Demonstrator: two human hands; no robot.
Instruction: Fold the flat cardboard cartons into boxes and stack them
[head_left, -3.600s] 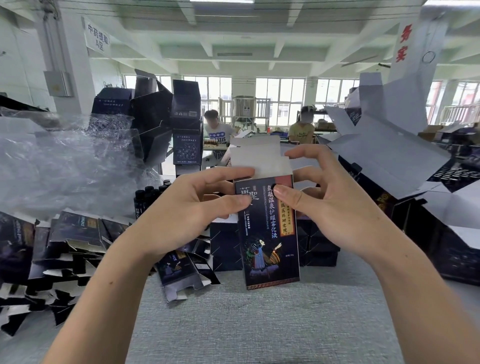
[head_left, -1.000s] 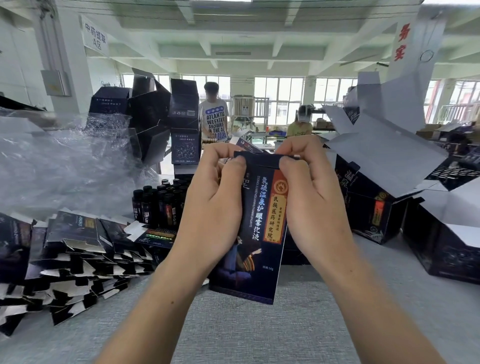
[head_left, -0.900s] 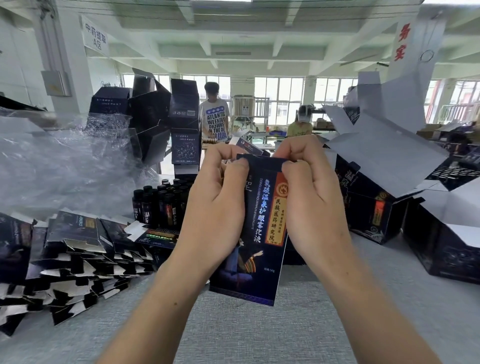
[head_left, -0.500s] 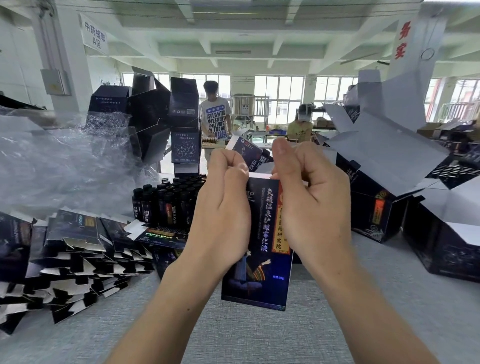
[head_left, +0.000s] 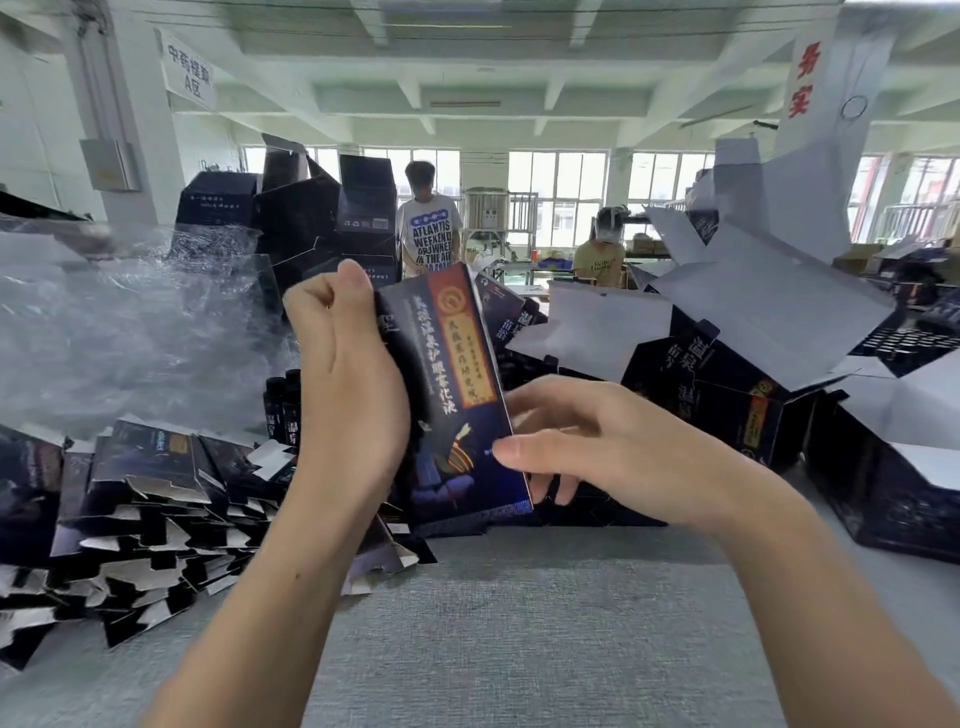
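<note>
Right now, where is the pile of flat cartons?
The pile of flat cartons lies at the left of the head view on the grey table, below the clear plastic wrap and left of the left hand gripping the box.

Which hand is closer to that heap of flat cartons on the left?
Left. The left hand grips the box by its left edge, next to the heap of flat cartons; the right hand holds the box's other side, farther off.
</note>
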